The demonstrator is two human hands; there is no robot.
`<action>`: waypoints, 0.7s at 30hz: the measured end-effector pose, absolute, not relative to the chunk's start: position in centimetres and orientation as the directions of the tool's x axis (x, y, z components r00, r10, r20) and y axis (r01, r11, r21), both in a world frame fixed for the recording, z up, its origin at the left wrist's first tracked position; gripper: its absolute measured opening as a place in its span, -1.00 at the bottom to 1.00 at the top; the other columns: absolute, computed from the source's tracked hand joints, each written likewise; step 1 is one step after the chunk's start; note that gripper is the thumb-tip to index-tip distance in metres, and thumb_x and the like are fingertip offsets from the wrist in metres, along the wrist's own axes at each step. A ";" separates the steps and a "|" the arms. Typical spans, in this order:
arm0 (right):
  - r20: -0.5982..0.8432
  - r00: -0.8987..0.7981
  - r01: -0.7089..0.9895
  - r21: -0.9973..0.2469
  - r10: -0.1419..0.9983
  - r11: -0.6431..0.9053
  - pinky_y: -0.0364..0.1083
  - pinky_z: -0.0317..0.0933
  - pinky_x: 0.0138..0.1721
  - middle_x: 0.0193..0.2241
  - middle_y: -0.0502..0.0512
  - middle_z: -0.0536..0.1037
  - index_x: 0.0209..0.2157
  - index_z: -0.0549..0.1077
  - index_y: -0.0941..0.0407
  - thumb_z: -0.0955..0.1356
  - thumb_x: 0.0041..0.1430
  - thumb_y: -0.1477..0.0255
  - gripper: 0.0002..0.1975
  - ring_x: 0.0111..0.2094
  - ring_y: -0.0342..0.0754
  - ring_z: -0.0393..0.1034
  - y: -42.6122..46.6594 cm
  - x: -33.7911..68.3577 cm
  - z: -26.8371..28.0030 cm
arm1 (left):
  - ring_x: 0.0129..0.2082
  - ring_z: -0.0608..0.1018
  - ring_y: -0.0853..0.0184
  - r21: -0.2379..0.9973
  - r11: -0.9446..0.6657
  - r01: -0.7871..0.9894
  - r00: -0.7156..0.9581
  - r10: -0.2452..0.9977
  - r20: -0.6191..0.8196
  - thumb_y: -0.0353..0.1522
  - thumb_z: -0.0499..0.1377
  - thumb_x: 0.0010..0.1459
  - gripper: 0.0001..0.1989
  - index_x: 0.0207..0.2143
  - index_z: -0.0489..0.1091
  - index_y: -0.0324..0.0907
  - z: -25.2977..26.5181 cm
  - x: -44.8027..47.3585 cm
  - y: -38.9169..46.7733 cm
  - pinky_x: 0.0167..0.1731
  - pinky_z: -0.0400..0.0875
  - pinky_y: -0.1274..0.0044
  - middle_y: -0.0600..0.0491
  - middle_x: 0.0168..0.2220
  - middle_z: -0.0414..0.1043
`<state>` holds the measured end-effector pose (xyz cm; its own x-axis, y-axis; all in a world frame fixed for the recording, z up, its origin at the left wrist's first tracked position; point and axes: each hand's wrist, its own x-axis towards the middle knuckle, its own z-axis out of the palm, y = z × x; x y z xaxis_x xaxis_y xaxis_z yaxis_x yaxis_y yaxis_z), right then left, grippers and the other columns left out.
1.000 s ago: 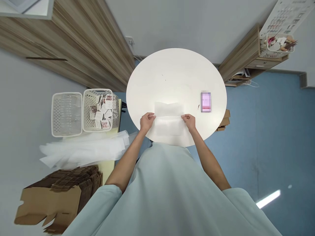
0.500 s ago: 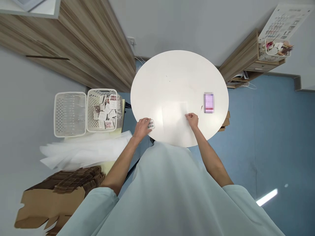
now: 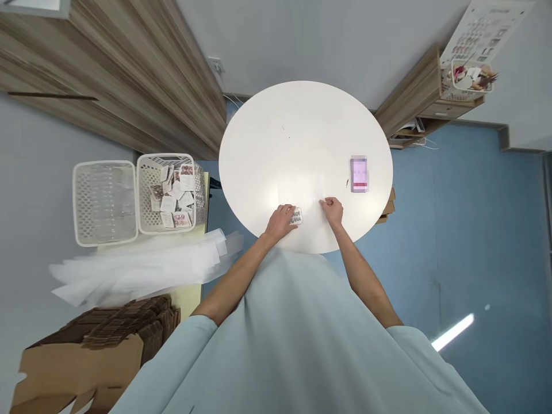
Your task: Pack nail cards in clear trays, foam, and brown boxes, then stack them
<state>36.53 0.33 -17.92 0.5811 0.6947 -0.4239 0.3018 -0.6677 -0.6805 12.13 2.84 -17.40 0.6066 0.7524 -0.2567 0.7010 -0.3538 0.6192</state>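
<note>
My left hand [image 3: 281, 223] is closed on the left side of a small clear pack [image 3: 296, 216] holding several dark oval pieces in rows. It sits low over the near part of the white table. A thin, translucent white sheet [image 3: 307, 192], hard to see against the tabletop, lies between my hands. The clear pack is over its near left part. My right hand [image 3: 333, 211] pinches the sheet's right edge between thumb and fingers.
A pixelated pink-purple phone-like item [image 3: 359, 175] lies on the round white table [image 3: 302, 109] at right. Left stand a basket of small carded packs [image 3: 166, 230], a basket with clear pieces [image 3: 106, 242], white translucent sheets [image 3: 146, 267] and folded brown cardboard boxes [image 3: 81, 362].
My left hand has carried the clear pack rightward, from the table's near left edge onto the translucent sheet. My right hand keeps its pinch. The whole view has shifted slightly.
</note>
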 end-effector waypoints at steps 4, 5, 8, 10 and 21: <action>-0.446 0.585 0.304 -0.653 0.677 -0.693 0.01 0.34 -0.04 -0.16 0.18 0.67 -0.09 0.55 0.09 0.43 0.16 0.14 -0.61 -0.10 0.10 0.54 -3.1 36.1 -17.2 | 0.28 0.36 -0.11 0.647 -0.356 0.674 0.627 0.739 -0.246 -0.42 0.41 0.07 -0.26 0.30 0.31 -0.13 -18.4 11.9 2.6 0.22 0.39 0.12 -0.20 0.28 0.34; -0.456 0.585 0.298 -0.648 0.671 -0.701 0.01 0.34 -0.04 -0.16 0.19 0.67 -0.09 0.55 0.09 0.43 0.16 0.12 -0.61 -0.10 0.11 0.55 -4.0 35.9 -17.1 | 0.31 0.34 -0.11 0.658 -0.355 0.664 0.634 0.734 -0.244 -0.44 0.39 0.07 -0.24 0.32 0.28 -0.14 -18.5 11.6 2.6 0.24 0.38 0.11 -0.21 0.30 0.31; -0.483 0.588 0.266 -0.643 0.649 -0.719 0.02 0.36 -0.04 -0.16 0.18 0.68 -0.10 0.55 0.08 0.42 0.16 0.10 -0.60 -0.12 0.10 0.56 -6.6 35.4 -16.9 | 0.37 0.31 -0.08 0.685 -0.342 0.643 0.644 0.726 -0.241 -0.49 0.31 0.11 -0.20 0.39 0.20 -0.13 -18.8 10.7 2.3 0.28 0.37 0.11 -0.21 0.35 0.25; -0.495 0.589 0.243 -0.645 0.638 -0.725 0.03 0.37 -0.04 -0.18 0.17 0.68 -0.12 0.55 0.08 0.40 0.17 0.11 -0.62 -0.15 0.09 0.57 -7.7 35.2 -16.9 | 0.38 0.31 -0.04 0.699 -0.334 0.632 0.645 0.727 -0.235 -0.51 0.26 0.14 -0.22 0.41 0.19 -0.11 -18.8 10.3 2.2 0.32 0.34 0.11 -0.20 0.36 0.25; -0.381 0.367 0.476 -0.707 0.849 -0.523 -0.02 0.33 -0.13 -0.17 0.09 0.62 -0.23 0.56 0.02 0.33 0.35 0.17 -0.75 -0.23 0.02 0.51 -7.6 30.0 -14.1 | 0.38 0.32 -0.03 0.735 -0.285 0.615 0.624 0.747 -0.232 -0.47 0.34 0.11 -0.23 0.37 0.25 -0.13 -18.1 10.5 2.2 0.36 0.27 0.13 -0.20 0.36 0.31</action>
<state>30.03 -7.59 -14.13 0.3670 0.8486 -0.3811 0.4763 -0.5233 -0.7066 10.51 2.20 -18.14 0.6235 0.7465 -0.2321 0.6148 -0.2848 0.7355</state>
